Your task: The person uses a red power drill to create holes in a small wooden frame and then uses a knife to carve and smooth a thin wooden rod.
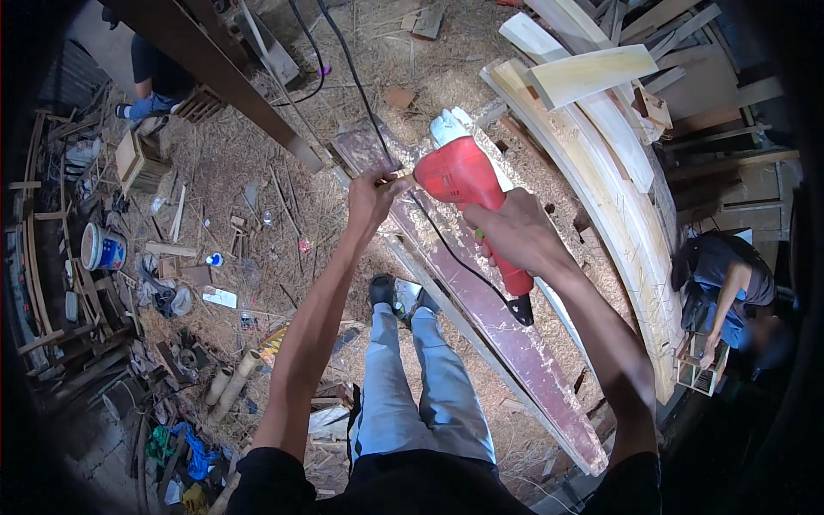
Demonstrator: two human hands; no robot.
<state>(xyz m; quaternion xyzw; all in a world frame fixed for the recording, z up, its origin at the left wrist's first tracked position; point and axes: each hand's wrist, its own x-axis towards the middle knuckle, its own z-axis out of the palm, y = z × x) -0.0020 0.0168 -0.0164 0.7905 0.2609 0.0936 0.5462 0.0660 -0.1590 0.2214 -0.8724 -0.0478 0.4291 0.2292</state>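
My right hand (518, 233) is wrapped round the handle of a red pistol-grip power tool (459, 169), drill-like in shape. A black cord leaves the bottom of its handle. The nose of the tool points left, toward my left hand (374, 199). There my left fingers are pinched together at the nose; what they grip is too small to make out. Both hands are above a long reddish-brown board (506, 330) strewn with wood shavings. Behind the tool, a white plastic-like piece (446, 129) shows.
Long curved pale timbers (592, 180) are stacked on the right, with a loose plank (592, 75) on top. A dark beam (232, 81) slants across the upper left. Shavings and scraps cover the floor, where a bucket (105, 247) stands. Another person (730, 287) works at the right.
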